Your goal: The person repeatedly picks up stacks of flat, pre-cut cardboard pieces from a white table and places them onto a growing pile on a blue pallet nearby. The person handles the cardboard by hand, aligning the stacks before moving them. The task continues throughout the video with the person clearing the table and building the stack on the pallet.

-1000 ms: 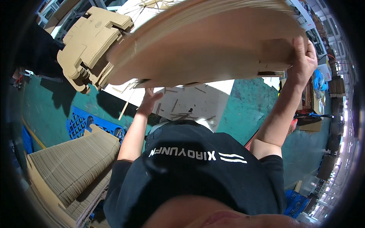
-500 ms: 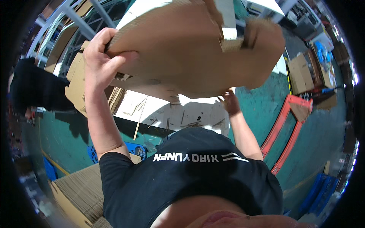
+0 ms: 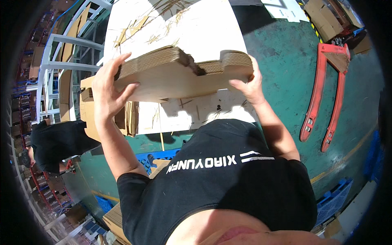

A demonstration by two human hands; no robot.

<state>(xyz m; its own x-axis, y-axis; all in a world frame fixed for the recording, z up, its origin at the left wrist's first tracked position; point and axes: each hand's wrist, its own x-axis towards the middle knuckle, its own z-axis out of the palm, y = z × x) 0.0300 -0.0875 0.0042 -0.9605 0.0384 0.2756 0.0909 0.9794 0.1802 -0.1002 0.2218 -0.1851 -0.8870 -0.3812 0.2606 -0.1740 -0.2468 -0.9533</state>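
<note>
The stack [image 3: 163, 81] is held over the counter [image 3: 216, 30] between the left grip [image 3: 108, 87] and the right grip [image 3: 251, 85], each curled around one end, spread only to its thickness; contact with the counter cannot be judged. Should pressure be eased at either end, inner sheets could be shed; should scraps [image 3: 139, 26] be caught beneath, unevenness could be caused.

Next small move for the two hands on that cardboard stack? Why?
I'd probably ease the cardboard stack down evenly with both hands. The left hand and right hand grip opposite ends, its broad face is turned toward the person, and the white table shows beyond and below it. Whether it touches the table is hard to tell, so go gently.
</note>
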